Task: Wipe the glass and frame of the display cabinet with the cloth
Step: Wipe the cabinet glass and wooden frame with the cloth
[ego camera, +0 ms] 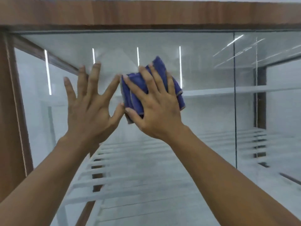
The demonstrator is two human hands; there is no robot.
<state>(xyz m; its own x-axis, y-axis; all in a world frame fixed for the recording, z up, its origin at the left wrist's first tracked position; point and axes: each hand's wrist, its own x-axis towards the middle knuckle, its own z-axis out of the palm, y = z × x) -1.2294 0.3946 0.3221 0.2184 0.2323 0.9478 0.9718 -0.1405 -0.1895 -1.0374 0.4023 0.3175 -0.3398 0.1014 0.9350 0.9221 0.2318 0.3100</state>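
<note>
A folded blue cloth (132,93) with grey edging is pressed flat against the glass front (203,70) of the display cabinet, high up near its wooden top frame (146,13). My right hand (156,108) lies spread over the cloth and holds it to the pane. My left hand (91,105) rests flat on the glass just left of the cloth, fingers apart, its forefinger and thumb tips touching the cloth's left edge. A wooden upright (9,103) of the frame runs down the left side.
A vertical seam (235,103) between two glass panes runs down on the right. Behind the glass are white shelves (228,90) and slatted white racks (130,176). Light strips reflect in the pane.
</note>
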